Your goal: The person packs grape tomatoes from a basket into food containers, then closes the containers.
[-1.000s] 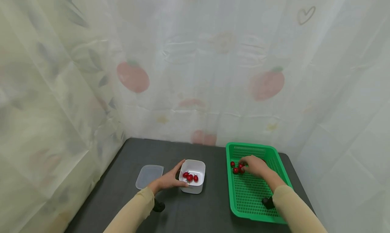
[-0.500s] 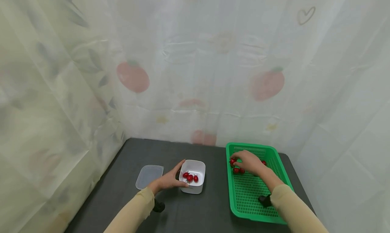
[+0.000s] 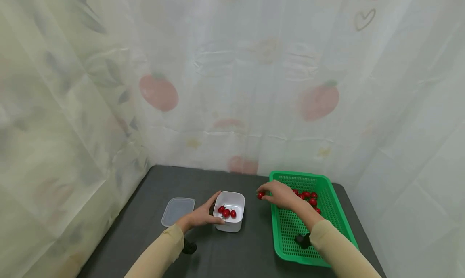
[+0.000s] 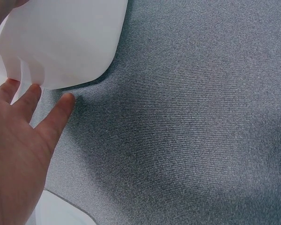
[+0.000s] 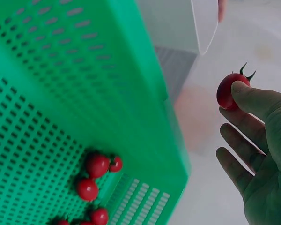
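Note:
My left hand (image 3: 200,214) holds a small white square container (image 3: 229,227) by its left side, with the thumb at the near corner. Fingertips meet the container's wall (image 4: 70,42) in the left wrist view. Three cherry tomatoes (image 3: 226,213) lie inside it. Between thumb and index finger, my right hand (image 3: 281,194) pinches another cherry tomato (image 5: 226,96) with a green stem; its other fingers are spread. That hand is above the left rim of a green perforated basket (image 3: 275,233). Several more cherry tomatoes (image 3: 312,202) sit in the basket's far part, partly hidden by the right hand.
A translucent lid (image 3: 178,211) lies left of the container on the dark table (image 3: 250,245). Pale printed curtains (image 3: 232,88) enclose the back and both sides of the table.
The right hand has picked a cherry tomato from the basket's left side and moved left over the rim with it. The left hand and container have stayed in place.

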{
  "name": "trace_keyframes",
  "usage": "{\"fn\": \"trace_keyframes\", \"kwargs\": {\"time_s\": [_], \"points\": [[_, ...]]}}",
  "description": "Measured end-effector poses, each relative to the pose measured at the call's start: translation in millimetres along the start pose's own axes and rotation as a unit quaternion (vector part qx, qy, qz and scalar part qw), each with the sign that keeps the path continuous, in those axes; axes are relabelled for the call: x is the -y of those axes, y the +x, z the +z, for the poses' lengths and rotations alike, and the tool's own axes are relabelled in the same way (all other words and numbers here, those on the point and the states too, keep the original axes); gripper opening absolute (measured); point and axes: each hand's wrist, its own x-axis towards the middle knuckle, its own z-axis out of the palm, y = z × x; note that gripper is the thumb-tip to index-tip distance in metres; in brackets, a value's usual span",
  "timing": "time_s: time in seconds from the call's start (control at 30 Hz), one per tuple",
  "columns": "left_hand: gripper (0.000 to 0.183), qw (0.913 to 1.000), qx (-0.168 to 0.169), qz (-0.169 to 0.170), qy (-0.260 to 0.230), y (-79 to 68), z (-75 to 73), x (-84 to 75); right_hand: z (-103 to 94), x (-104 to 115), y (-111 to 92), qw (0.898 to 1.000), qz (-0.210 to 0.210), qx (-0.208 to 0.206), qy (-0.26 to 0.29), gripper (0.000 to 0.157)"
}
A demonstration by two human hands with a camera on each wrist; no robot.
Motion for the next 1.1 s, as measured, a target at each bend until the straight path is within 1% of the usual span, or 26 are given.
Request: {"fn": "trace_keyframes", "kwargs": {"time_s": [0.1, 0.33, 0.5, 0.77, 0.97, 1.1], "points": [[0.112, 1.0, 0.0, 0.002, -0.009, 0.3, -0.1, 0.6, 5.7, 8, 7, 1.0, -0.009, 0.002, -0.013, 0.025], [0.111, 0.9995, 0.0, -0.014, -0.029, 2.2, -0.1, 2.8, 22.8, 26, 28, 0.999, -0.021, 0.009, -0.025, 0.024], [0.11, 0.9992, 0.006, -0.009, -0.04, 2.5, 0.0, 1.2, 33.4, 36, 40, 0.999, -0.027, 0.021, -0.027, 0.024], [0.11, 0.9991, 0.014, -0.005, -0.039, 1.6, -0.2, -1.1, 43.9, 44, 49, 0.998, -0.045, 0.035, -0.027, 0.026], [0.11, 0.9989, 0.015, -0.009, -0.043, 3.1, 0.7, 1.9, 51.0, 46, 56, 0.998, -0.042, 0.043, -0.037, 0.023], [0.112, 0.9993, 0.018, -0.004, -0.033, 3.5, 0.3, 3.1, 52.6, 49, 59, 0.997, -0.042, 0.055, -0.04, 0.023]]}}
